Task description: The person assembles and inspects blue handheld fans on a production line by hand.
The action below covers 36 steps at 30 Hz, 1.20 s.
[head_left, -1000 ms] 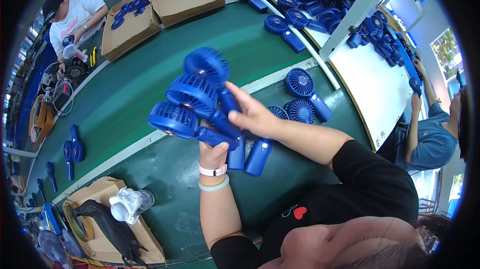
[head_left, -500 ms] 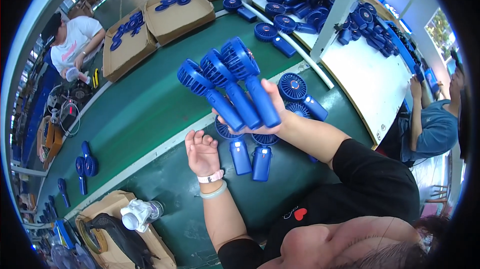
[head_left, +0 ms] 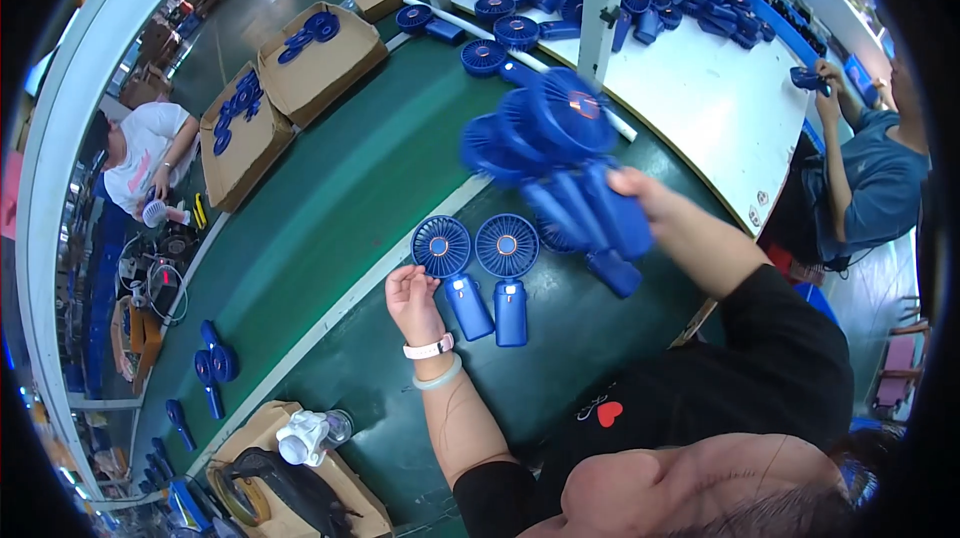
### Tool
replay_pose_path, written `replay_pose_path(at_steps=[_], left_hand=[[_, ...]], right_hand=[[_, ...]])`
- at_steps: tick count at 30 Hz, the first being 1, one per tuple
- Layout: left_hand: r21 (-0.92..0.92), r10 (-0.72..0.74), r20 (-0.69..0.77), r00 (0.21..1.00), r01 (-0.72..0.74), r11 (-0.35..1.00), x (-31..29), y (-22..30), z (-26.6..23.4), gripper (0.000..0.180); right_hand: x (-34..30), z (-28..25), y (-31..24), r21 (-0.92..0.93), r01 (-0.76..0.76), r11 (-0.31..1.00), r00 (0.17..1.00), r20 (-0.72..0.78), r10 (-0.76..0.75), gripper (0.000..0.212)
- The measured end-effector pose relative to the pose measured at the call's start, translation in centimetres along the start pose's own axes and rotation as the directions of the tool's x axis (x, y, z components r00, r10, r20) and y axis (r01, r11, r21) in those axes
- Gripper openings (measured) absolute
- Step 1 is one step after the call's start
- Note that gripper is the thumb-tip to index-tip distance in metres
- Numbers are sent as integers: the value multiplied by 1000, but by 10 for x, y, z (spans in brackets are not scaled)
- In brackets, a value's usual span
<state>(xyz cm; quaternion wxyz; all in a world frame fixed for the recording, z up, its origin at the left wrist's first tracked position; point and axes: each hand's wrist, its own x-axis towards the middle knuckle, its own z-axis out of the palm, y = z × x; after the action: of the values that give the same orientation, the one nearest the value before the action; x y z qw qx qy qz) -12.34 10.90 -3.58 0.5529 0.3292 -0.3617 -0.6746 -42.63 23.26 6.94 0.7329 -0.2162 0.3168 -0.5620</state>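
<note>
Three blue handheld fans (head_left: 572,116) are bunched in my right hand (head_left: 648,196), which is closed round their handles above the green work surface. They are smeared by motion, heads tilted up and to the left. My left hand (head_left: 410,300), palm up with loosely bent fingers, is beside a blue handheld fan (head_left: 440,246) lying on the surface. Its fingertips are near that fan's rim; whether they touch is unclear. A second fan (head_left: 507,247) lies just to the right. Farther right, another fan (head_left: 613,274) is partly hidden beneath the held bunch.
A white table (head_left: 690,98) at the right bears many blue fans, with a metal post (head_left: 600,18) before it. Cardboard trays (head_left: 325,63) holding fans stand beyond the green belt (head_left: 330,198). A wrapped bottle (head_left: 308,436) stands lower left. Co-workers sit left and right.
My right hand has swung the bunch of fans to the right. The fans lying beneath show more fully. My left hand has come beside the leftmost one. The whole view has shifted.
</note>
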Motion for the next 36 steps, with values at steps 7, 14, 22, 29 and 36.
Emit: replay_pose_path(at_steps=[7,14,22,29,36], left_hand=[[232,95,-21,995,-88,969,3,-13,3,23],[257,91,-39,995,-78,963,3,-11,8,20],[966,273,99,957,-159,206,-40,-6,44,72],[976,79,104,992,-86,-198,-75,7,50,68],[853,99,-120,988,52,519,-90,10,24,45]], right_hand=[[-104,-96,-65,-904,-426,32,699,-351,-622,76],[-121,-192,-96,-765,-595,-247,399,-14,-917,66],[-68,-32,15,-932,164,-324,787,322,-527,17],[-33,19,99,-830,536,-153,826,553,-110,38],[-13,54,122,-852,267,-451,953,303,-8,50]])
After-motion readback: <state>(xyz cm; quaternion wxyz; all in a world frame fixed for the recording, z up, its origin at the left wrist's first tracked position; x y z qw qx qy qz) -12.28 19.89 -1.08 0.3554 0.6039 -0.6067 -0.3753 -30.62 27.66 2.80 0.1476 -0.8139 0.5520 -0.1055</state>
